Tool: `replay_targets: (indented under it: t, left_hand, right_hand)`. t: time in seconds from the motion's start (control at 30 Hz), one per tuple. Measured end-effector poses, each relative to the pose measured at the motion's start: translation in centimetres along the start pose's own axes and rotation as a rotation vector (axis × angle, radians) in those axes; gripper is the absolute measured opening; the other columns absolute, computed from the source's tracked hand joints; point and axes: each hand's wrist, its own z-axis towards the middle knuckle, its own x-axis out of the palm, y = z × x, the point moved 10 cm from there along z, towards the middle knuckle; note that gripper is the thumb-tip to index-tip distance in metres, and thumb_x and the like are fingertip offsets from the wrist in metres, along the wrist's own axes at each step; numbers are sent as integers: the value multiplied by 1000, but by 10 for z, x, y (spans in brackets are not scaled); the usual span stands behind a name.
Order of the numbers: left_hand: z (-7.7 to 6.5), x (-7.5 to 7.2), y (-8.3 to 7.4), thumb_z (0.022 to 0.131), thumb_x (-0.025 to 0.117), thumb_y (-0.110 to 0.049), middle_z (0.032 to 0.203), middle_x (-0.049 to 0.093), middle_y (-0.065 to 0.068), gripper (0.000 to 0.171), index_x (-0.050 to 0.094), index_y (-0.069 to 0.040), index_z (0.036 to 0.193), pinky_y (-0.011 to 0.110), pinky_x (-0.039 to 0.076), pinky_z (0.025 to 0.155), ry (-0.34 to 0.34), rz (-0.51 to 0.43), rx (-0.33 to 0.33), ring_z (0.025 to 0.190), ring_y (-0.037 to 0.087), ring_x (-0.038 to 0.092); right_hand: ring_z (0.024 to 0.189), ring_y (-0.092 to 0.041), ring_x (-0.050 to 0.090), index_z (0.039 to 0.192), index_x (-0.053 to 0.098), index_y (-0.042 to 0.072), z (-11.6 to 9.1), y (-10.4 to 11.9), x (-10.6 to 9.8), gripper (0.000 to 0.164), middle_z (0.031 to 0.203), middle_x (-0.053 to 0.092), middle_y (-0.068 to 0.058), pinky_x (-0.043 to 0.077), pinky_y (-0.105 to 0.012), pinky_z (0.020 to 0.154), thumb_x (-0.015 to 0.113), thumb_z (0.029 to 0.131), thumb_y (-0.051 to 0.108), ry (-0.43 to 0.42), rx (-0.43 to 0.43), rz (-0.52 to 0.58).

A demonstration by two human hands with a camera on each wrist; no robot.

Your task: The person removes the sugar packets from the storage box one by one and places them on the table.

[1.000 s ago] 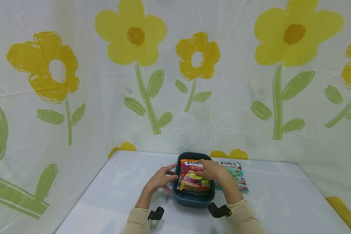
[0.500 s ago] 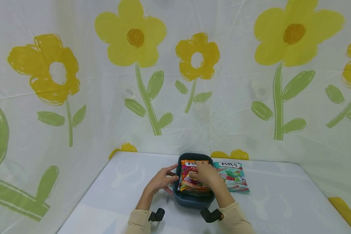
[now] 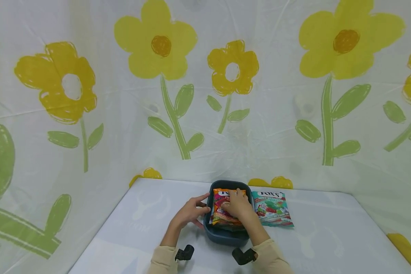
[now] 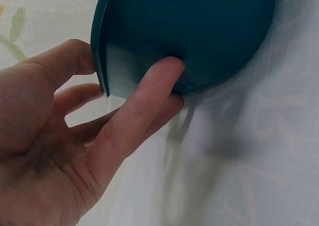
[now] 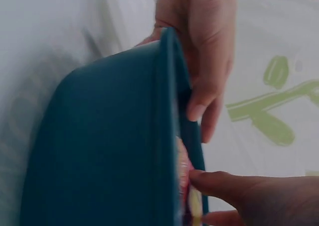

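Note:
A dark blue-green plastic bin (image 3: 226,238) stands on the white table. Inside it lies a red and orange FOX'S candy bag (image 3: 219,217), with the edge of something else showing beneath. At the bin's left side, my left hand (image 3: 189,212) holds the rim. The left wrist view shows that hand (image 4: 75,126) with digits at the rim and along the outer wall. My right hand (image 3: 239,205) rests on the candy bag with fingers spread, pressing its top and covering part of the label. From the right wrist, the thumb (image 5: 217,182) touches the bag.
A teal FOX'S Mint Blossom candy bag (image 3: 273,209) lies flat on the table (image 3: 328,228), just right of the bin. Behind and at the sides hangs a white curtain (image 3: 277,114) printed with yellow flowers. Both wrists carry black camera mounts.
My right hand has shifted left over the red candy bag, uncovering more of the teal bag. The left hand stays at the bin's rim.

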Motion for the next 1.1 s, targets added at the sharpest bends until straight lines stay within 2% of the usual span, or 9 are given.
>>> replay_targets:
  t: [0.17, 0.33, 0.5, 0.7, 0.87, 1.0, 1.1]
  left_hand:
    - [1, 0, 1, 95, 63, -20, 133, 55, 26, 62, 38, -19, 152, 42, 62, 55, -8, 13, -5, 93, 24, 66]
    - [1, 0, 0, 95, 64, -21, 131, 56, 26, 62, 39, -19, 152, 42, 62, 55, -12, 16, -7, 92, 23, 66]
    - [0, 0, 1, 95, 63, -20, 130, 57, 25, 62, 39, -19, 152, 41, 62, 54, -15, 24, -13, 90, 22, 66]
    - [-1, 1, 1, 95, 63, -21, 130, 57, 24, 61, 39, -19, 152, 41, 62, 54, -21, 30, -16, 91, 22, 65]
    - [-3, 1, 0, 95, 64, -21, 130, 57, 24, 62, 39, -18, 152, 41, 62, 55, -23, 34, -17, 91, 22, 65]
    - [-3, 1, -1, 95, 63, -20, 131, 56, 25, 63, 38, -17, 152, 41, 62, 54, -22, 34, -11, 90, 22, 65]
    - [-3, 1, -2, 95, 63, -20, 131, 57, 25, 63, 37, -17, 152, 41, 62, 54, -17, 29, -5, 91, 22, 64]
  right_hand:
    - [125, -57, 45, 142, 45, 1, 3, -6, 2, 72, 148, 36, -33, 44, -70, 100, 72, 87, 39, -49, 55, 9]
    - [114, -53, 54, 145, 40, 2, 4, -11, 5, 82, 142, 41, -36, 48, -67, 98, 74, 84, 44, -54, 137, -4]
    - [107, -51, 58, 144, 40, 0, 3, -13, 1, 89, 135, 43, -40, 51, -65, 96, 79, 78, 46, -91, 169, -34]
    - [105, -53, 56, 137, 43, -2, 2, -8, -9, 89, 124, 48, -41, 51, -62, 96, 82, 75, 47, -136, 142, -65]
    - [101, -53, 56, 131, 46, -5, 1, -3, -21, 82, 115, 54, -40, 54, -59, 88, 85, 75, 39, -168, 86, -80]
    - [100, -53, 57, 132, 46, -7, 1, -5, -26, 80, 113, 55, -39, 56, -58, 84, 85, 75, 32, -160, 84, -32]
    - [104, -50, 58, 133, 49, -6, 3, -8, -28, 77, 117, 58, -35, 56, -58, 87, 85, 75, 30, -146, 75, 38]
